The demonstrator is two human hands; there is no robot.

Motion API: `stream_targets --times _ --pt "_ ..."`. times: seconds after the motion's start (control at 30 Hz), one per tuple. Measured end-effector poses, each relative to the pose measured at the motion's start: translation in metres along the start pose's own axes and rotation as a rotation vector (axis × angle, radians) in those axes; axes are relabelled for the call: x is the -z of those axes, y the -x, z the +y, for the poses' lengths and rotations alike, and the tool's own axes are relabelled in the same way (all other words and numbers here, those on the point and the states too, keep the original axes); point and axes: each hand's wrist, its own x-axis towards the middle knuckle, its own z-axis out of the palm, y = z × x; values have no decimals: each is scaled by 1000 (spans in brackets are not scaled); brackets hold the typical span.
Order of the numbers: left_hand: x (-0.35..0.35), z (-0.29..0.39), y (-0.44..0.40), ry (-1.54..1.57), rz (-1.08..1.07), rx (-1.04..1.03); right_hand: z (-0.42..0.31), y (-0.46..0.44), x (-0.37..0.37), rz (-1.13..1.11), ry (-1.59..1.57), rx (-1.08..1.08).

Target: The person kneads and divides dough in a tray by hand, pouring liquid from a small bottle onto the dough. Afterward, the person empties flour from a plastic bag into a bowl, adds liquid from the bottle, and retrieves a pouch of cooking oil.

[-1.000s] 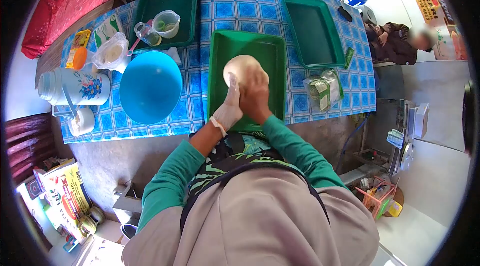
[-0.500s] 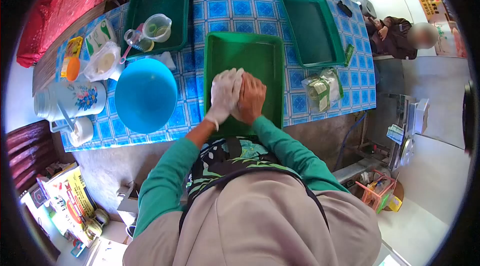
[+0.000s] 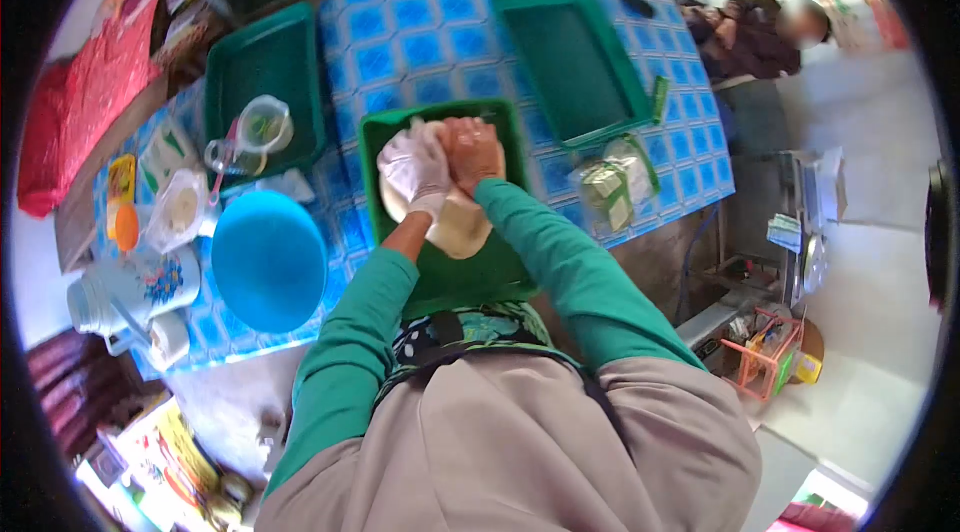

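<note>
Dough, pale and soft in look, directly under the left hand and the right hand, inside a green tray. From the grip, largest visible part on the near side: a rounded tongue, pointing toward the body. Smaller edges showing also at the outer side of each hand. Long axis, so far as visible, running from beneath the fingers toward the body; far end covered by the hands, therefore full outline not possible to tell. Neither hand nearer than the other, both being in contact.

Left hand in a whitish glove, laid over the dough with fingers spread, not clenched. Right hand bare, close beside the left one, palm downward on the dough; because of blur, not possible to tell whether clasping some of it or only resting.

To the left of the grip, near the tray, a blue bowl; farther left, a flowered thermos. Beyond and to the left, a dark green tray with a clear cup. To the right, a green-and-white packet; beyond it, another dark tray. Well apart, far right, a person in dark clothing.
</note>
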Motion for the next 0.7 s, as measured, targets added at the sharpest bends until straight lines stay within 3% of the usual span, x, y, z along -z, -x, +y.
stream_targets --times 0.03,0.07,0.1,0.13,0.2,0.27,0.3,0.33,0.47,0.6,0.7 --pt "5 7 -9 -88 -123 52 4 -1 -8 31 33 27" --pt "-1 3 -6 -33 44 -32 7 -3 -17 66 81 47" --pt "-8 0 -5 -2 0 -21 4 -9 -21 -39 227 -21" --pt "-3 -1 -7 -14 -241 30 1 -7 -9 -21 170 28" --pt "12 -4 -2 36 -83 -198 -7 -4 2 -41 104 -27" --pt "-3 -12 1 -59 -170 -31 -6 3 -11 141 14 16" --pt "-34 -32 9 -1 23 -210 -10 3 -8 140 -35 -70" --pt "-1 -19 8 63 -179 -58 -14 6 -4 134 -96 -150" --pt "5 -26 18 127 -109 -135 -23 17 7 246 -186 -168" --pt "-7 -35 23 207 27 -226 -25 23 9 214 -182 -221" --pt "-8 -37 24 159 -36 -210 -26 22 7 174 -154 -237"
